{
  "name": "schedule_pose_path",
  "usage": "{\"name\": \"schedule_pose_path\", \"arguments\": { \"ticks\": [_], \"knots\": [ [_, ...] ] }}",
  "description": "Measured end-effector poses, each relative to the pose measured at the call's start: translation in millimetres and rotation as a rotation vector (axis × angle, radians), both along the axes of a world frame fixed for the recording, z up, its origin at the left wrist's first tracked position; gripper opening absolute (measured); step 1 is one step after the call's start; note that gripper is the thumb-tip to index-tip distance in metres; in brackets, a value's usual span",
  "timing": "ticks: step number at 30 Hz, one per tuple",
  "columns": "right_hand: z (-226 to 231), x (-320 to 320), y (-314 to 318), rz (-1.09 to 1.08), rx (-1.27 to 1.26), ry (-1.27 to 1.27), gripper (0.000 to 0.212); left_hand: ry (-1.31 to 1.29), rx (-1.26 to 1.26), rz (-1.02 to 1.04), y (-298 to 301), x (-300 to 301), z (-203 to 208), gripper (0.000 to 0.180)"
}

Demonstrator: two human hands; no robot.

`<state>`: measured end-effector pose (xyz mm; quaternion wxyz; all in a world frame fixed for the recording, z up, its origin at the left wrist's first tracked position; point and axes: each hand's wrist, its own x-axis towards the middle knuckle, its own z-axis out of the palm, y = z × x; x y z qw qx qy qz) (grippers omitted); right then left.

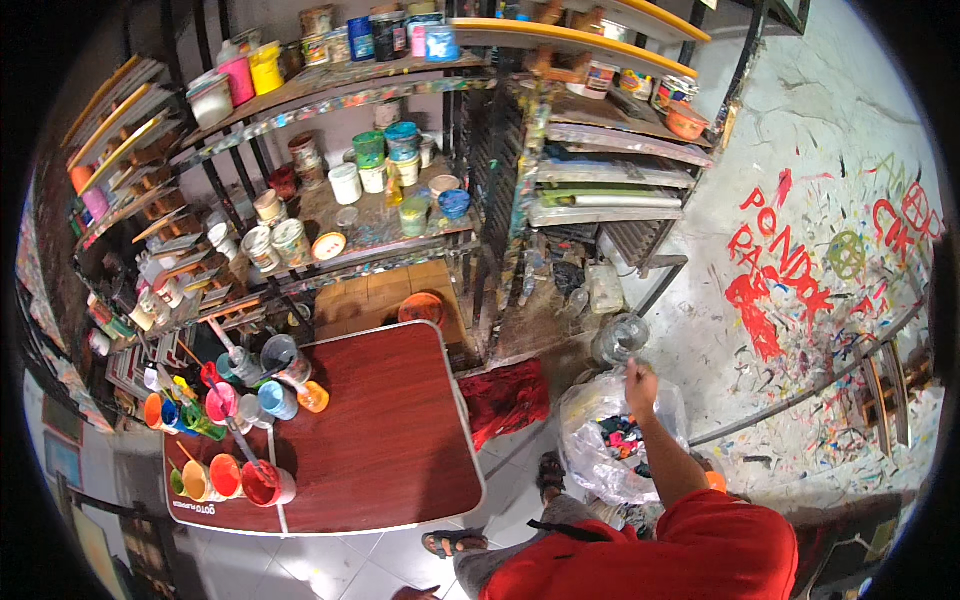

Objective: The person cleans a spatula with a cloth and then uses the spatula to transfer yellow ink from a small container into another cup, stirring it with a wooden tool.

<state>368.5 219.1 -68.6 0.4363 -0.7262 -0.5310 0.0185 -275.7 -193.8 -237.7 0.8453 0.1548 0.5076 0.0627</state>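
Observation:
My right hand (641, 390) reaches out over a clear plastic bag (582, 437) that stands on the floor. Its fingers are curled together, and whatever they may hold is too small to make out. Inside the bag lie crumpled multicoloured scraps (622, 436). Just beyond the fingertips is a clear, roundish plastic container (620, 338). Only a sliver of my left hand (415, 594) shows at the lower edge, low beside my sandalled foot, with most of its fingers cut off from view.
A dark red folding table (385, 430) stands at left, bearing several paint cups (266, 484) and brushes. Behind it, shelves (330, 225) hold paint pots. Dark red cloth (505, 400) lies between table and bag. A curved metal bar (800, 398) runs along the right.

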Motion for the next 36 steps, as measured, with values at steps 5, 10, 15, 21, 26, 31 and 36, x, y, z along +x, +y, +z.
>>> {"name": "schedule_pose_path", "arguments": {
  "ticks": [5,10,15,21,26,31,36],
  "knots": [
    [81.2,95.4,95.7,-0.024,0.192,0.208,0.038,0.015,0.076,0.288,147.3,103.2,48.9,0.031],
    [189.9,182.1,193.5,0.110,0.122,0.629,0.035,0.114,0.816,0.642,332.6,230.7,176.5,0.009],
    [258.0,253.8,291.4,0.321,0.216,1.117,0.048,0.469,1.246,0.697,482.9,340.6,347.4,0.033],
    [297.8,309.0,364.2,0.475,0.092,1.214,0.054,0.232,1.306,0.829,612.5,437.1,452.1,0.041],
    [320.5,322.2,385.9,0.504,-0.091,1.211,0.055,0.204,1.117,0.902,665.4,471.5,499.4,0.047],
    [353.4,286.4,353.2,0.529,-0.070,0.950,0.062,0.156,1.088,0.922,687.7,462.7,520.8,0.061],
    [350.8,288.7,357.7,0.559,0.002,0.984,0.048,0.114,1.096,0.933,709.3,471.5,516.9,0.066]
  ]
}}
